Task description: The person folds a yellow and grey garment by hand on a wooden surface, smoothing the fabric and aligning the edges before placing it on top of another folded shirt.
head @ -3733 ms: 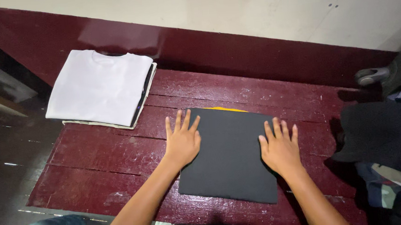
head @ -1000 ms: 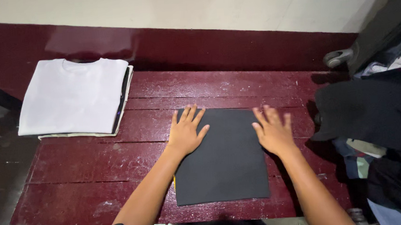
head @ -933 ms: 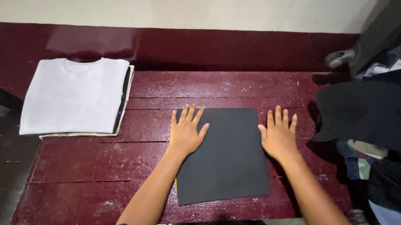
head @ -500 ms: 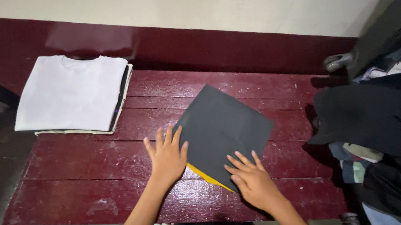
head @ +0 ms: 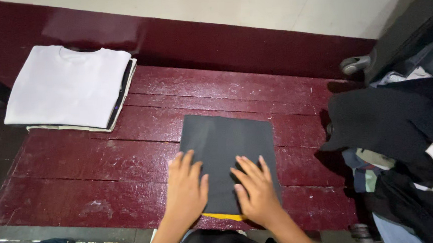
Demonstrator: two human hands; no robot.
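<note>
A flat black rectangular board (head: pixel 228 146) lies on the dark red wooden platform (head: pixel 103 158), with a thin yellow edge (head: pixel 226 216) showing under its near side. My left hand (head: pixel 186 191) rests flat on the board's near left corner, fingers spread. Beside it, my right hand (head: pixel 255 189) presses flat on the near middle of the board, fingers apart. Neither hand grips anything.
A stack of folded shirts (head: pixel 69 88), white on top, sits at the platform's far left. A pile of dark clothes (head: pixel 403 140) lies at the right. A maroon wall base (head: pixel 222 46) runs behind, with a small wheel (head: pixel 354 64) at its right end.
The board has turned from a diagonal tilt back to square with the platform. Both hands slid from its sides to its near end.
</note>
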